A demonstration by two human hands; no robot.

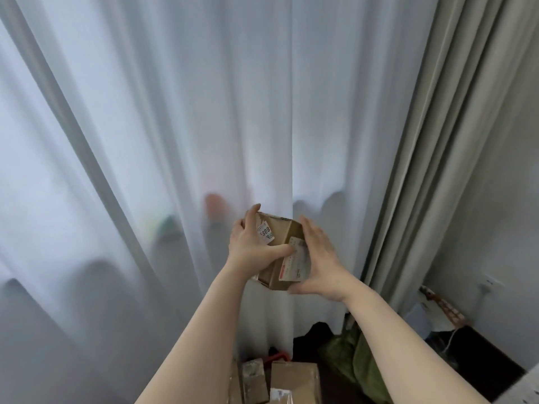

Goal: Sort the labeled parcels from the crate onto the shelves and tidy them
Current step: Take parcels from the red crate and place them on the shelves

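White sheer curtain (pixel 204 112) fills the view, beige drape (pixel 431 170) to its right. Cardboard parcel (pixel 281 252) held up in front of curtain, tilted, "308" sticker on top. Left hand (pixel 250 243) and right hand (pixel 320 258) both clamped on its sides. More boxes (pixel 291 380) below parcel.

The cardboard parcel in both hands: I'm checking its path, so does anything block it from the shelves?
No shelf is in view. The parcel is held up between left hand and right hand; directly ahead hangs only the white curtain.
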